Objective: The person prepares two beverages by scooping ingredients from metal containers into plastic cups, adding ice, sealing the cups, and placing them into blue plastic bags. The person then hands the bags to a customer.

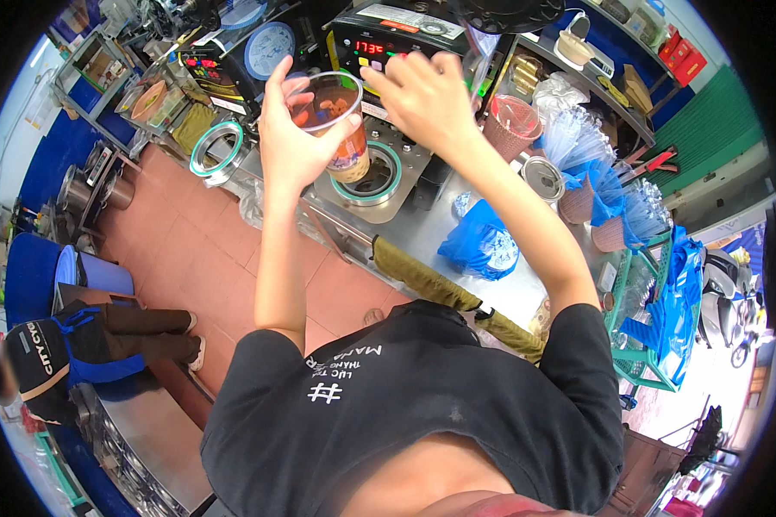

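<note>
My left hand (294,139) grips a clear plastic cup (355,143) by its upper side. Brown-red drink with lumps floating on top fills it, over a pale layer at the bottom. Under the cup is the teal-rimmed metal ring (383,190) of a cup sealing machine (401,32); whether they touch, I cannot tell. Before the machine's lit button panel, my right hand (427,97) is raised and slightly blurred. Its fingers are bent and spread, with nothing seen in them; the palm is hidden. Contact with a button cannot be made out.
A second sealing machine (213,74) with its ring holder (217,150) stands at the left. On the steel counter are a blue plastic bag (482,242), a woven basket (507,129) and wrapped straws (575,139). A green crate (640,310) is at the right; a person (90,362) stands lower left.
</note>
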Motion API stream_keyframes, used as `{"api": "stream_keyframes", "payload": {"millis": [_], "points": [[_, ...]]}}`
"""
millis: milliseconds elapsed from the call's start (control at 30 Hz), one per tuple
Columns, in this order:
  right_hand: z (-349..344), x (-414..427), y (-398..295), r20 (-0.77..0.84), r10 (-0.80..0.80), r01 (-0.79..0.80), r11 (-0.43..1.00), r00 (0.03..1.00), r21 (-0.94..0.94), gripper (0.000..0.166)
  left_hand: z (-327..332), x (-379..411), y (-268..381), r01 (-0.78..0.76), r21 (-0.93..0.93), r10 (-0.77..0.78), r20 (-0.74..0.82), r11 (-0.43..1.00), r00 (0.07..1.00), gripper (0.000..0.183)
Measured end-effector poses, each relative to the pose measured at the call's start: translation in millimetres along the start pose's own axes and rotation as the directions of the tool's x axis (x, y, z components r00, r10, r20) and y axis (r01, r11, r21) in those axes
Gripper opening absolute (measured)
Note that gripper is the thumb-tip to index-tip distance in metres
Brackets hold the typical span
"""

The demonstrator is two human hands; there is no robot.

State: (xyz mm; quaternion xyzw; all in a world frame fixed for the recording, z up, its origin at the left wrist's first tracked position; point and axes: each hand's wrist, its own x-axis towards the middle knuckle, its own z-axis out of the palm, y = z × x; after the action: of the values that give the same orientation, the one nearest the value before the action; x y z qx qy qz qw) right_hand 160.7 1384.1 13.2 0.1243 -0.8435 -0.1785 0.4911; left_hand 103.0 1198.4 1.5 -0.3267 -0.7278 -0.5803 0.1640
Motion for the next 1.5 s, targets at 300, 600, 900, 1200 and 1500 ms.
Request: {"api": "stream_keyframes", "payload": {"millis": [300,600,900,1200,1500], "points": [[26,-1,-40,0.568,0.362,-0.355,0.926,0.739,-0.128,0.066,7,-26,-31,0.057,-0.083,-0.056,0.014,0.995,0.998,0.098],[-57,-22,-35,0.679,0.389,-0.517,0.856,0.622,-0.016,0.053,21,-20,-20,-0.043,-0.068,0.052,0.136,0.997,0.989,0.097],[-151,-86,-37,0.929,0.123,-0.75,0.631,0.349,0.199,0.051,50,-52,-61,-0.003,0.333,-0.075,0.221,0.943,0.972,0.094],[-210,-157,-48,0.968,0.154,-0.98,0.005,0.198,0.2,0.041,49,-59,-32,-0.033,0.434,-0.084,0.247,0.9,0.965,0.115],[-232,-189,-43,0.932,0.339,-0.985,-0.069,0.127,0.16,0.036,95,-53,-13,-0.107,0.39,0.084,0.075,0.914,0.994,0.083]]}}
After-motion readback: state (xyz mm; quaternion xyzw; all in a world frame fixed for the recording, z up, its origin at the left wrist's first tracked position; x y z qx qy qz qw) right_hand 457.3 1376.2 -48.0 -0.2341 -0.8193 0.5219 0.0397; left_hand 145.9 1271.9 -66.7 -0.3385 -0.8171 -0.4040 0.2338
